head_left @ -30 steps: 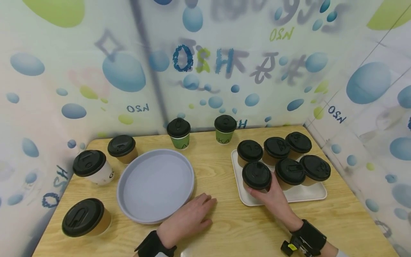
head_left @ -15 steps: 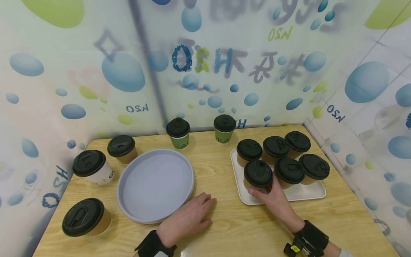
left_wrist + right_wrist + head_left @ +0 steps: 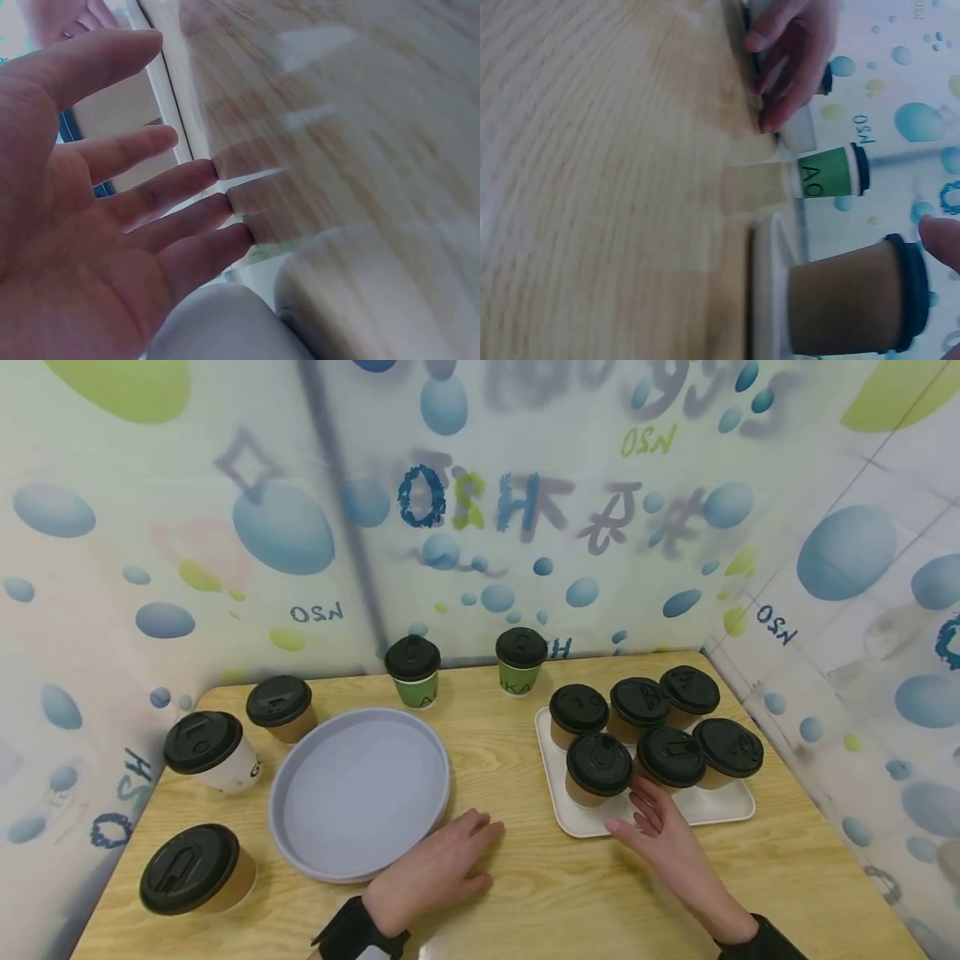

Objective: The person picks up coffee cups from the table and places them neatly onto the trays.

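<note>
My right hand (image 3: 671, 843) hovers at the front edge of a white rectangular tray (image 3: 577, 823), its fingers loose and holding nothing. Just left of its fingertips, a brown paper coffee cup with a black lid (image 3: 598, 766) stands upright on the tray. In the right wrist view a brown cup (image 3: 845, 306) stands on that tray, with a fingertip (image 3: 941, 238) near its lid. My left hand (image 3: 433, 870) rests on the table beside a round grey-lilac tray (image 3: 360, 797). Its fingers are extended, and the left wrist view shows the bare palm (image 3: 90, 270).
Several more black-lidded brown cups (image 3: 671, 757) crowd the white tray. Two green cups (image 3: 517, 677) stand along the back wall (image 3: 480, 635). Left of the round tray are a white cup (image 3: 232, 768) and two brown cups (image 3: 296, 724), all lidded.
The right hand has let go of the front-left cup and drawn back slightly from it. That cup had shifted a little to the right on the tray. The left hand has stayed put.
</note>
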Demonstrator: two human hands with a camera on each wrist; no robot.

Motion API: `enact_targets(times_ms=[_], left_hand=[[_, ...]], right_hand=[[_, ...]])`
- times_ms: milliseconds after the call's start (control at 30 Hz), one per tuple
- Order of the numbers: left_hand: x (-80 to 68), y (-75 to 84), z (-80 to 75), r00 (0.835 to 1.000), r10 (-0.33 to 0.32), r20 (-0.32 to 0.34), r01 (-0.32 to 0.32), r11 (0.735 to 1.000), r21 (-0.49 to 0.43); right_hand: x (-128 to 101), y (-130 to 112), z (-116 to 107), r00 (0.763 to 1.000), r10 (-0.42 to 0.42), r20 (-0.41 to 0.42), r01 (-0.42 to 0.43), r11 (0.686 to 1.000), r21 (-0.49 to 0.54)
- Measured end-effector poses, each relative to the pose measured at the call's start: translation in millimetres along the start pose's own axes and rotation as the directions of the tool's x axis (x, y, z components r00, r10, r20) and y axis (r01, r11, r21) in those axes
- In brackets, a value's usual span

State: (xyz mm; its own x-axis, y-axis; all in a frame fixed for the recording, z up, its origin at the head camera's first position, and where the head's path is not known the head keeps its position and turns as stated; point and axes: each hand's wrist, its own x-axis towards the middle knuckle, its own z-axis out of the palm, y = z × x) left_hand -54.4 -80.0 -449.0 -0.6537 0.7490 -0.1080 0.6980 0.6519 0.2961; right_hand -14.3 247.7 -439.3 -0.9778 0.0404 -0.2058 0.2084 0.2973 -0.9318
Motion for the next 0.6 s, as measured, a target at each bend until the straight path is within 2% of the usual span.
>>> enact_targets(times_ms=[200,300,367,467,533,600], left_hand=[[-0.5,-0.8,-0.3,1.0,-0.003,-0.003,0.003,1.0,-0.009],[-0.2,-0.9,-0.4,1.0,-0.003,-0.004,0.003,1.0,-0.012],[0.6,-0.4,-1.3,1.0,-0.005,0.002,0.005,1.0,-0.019],[2.8,2.2,-6.3,1.0,-0.014,0.017,0.015,0.999,-0.03],[5.0,5.1,-14.2,0.999,-0.023,0.023,0.024,0.999,-0.035],[8.1,8.2,-26.7,0.999,-0.033,0.017,0.034,0.999,-0.034]], right_hand=[[-22.2,-19.2,-12.2,0.999,-0.046,-0.028,0.045,0.997,-0.062],[-27.9,-31.6,-16.4,0.985,-0.159,-0.062,0.153,0.984,-0.087],[-27.9,-41.3,-19.3,0.96,-0.265,-0.094,0.256,0.962,-0.096],[-21.6,-58.6,-24.4,0.898,-0.414,-0.148,0.401,0.91,-0.109],[-13.5,-70.4,-29.0,0.862,-0.474,-0.177,0.457,0.88,-0.13],[-3.3,-82.4,-34.0,0.84,-0.503,-0.205,0.482,0.864,-0.146]])
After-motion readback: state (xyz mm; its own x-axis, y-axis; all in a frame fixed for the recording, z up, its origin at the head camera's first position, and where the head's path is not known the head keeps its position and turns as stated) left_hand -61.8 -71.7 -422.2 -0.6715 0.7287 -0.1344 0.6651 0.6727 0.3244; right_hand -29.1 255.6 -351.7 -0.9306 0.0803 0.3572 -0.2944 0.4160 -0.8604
